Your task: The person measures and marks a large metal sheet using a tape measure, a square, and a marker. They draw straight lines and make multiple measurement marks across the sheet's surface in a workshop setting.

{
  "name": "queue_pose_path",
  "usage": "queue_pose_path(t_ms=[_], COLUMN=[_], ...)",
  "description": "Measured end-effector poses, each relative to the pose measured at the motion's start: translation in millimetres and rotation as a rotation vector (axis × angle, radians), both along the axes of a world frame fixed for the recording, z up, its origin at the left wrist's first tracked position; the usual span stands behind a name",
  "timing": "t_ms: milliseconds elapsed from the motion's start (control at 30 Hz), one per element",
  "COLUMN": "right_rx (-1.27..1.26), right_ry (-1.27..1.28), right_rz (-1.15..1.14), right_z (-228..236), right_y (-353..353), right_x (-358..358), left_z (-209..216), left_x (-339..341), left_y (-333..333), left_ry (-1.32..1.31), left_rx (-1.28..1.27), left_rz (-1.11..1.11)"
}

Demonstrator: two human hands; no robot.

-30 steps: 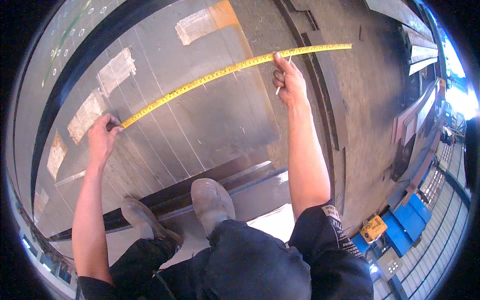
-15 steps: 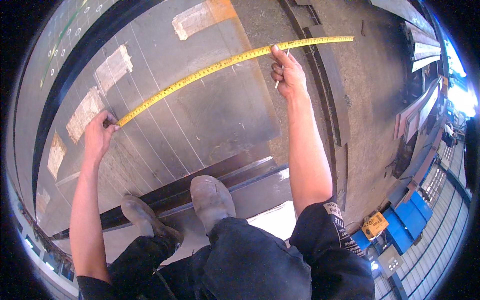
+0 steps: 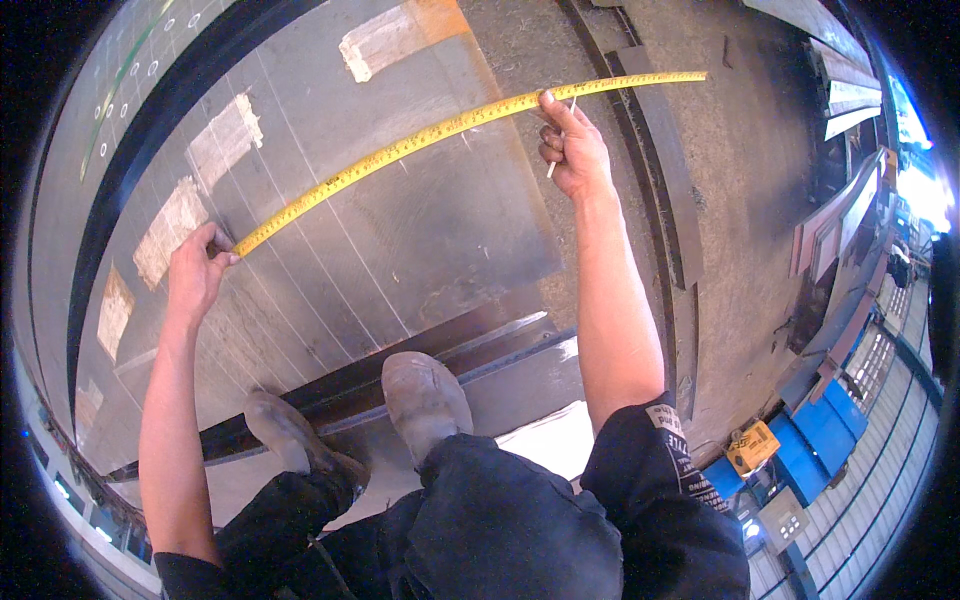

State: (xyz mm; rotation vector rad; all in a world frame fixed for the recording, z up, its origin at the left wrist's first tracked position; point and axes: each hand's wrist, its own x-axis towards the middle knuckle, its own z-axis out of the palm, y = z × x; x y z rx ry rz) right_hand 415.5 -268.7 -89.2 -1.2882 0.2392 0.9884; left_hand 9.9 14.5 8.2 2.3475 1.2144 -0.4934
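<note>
A yellow measuring tape (image 3: 390,152) stretches in a gentle arc over a large grey steel plate (image 3: 420,230). Its left end is pinched between the thumb and fingers of my left hand (image 3: 201,265). Farther along, my right hand (image 3: 578,148) grips the tape near the plate's right edge, and the free end runs on past it to the right. A thin white stick (image 3: 551,170), perhaps chalk, is also tucked in the right fingers. Several thin white lines cross the plate beneath the tape.
Pale rough patches (image 3: 225,140) mark the plate. Dark steel strips (image 3: 660,180) lie on the brown floor (image 3: 735,230) to the right. More plates (image 3: 845,220) are stacked beyond. A yellow box (image 3: 752,448) sits by blue panels (image 3: 820,435). My boots (image 3: 425,395) stand at the near edge.
Hardly anything differs. My right hand has shifted very slightly left along with the view, and the tape stays stretched between both hands.
</note>
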Motion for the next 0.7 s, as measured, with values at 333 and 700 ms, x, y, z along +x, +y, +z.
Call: queue_pose_path(t_ms=[333,700], right_rx=[0.036,0.051], right_ry=[0.022,0.031], right_rz=[-0.015,-0.022], right_z=[0.2,0.9], right_y=[0.0,0.3], right_x=[-3.7,-5.6], left_z=[-2.5,-0.8], left_x=[-2.0,0.6], left_y=[-2.1,-2.5], left_ry=[-0.056,-0.040], left_rx=[0.022,0.011], left_rz=[-0.018,0.006])
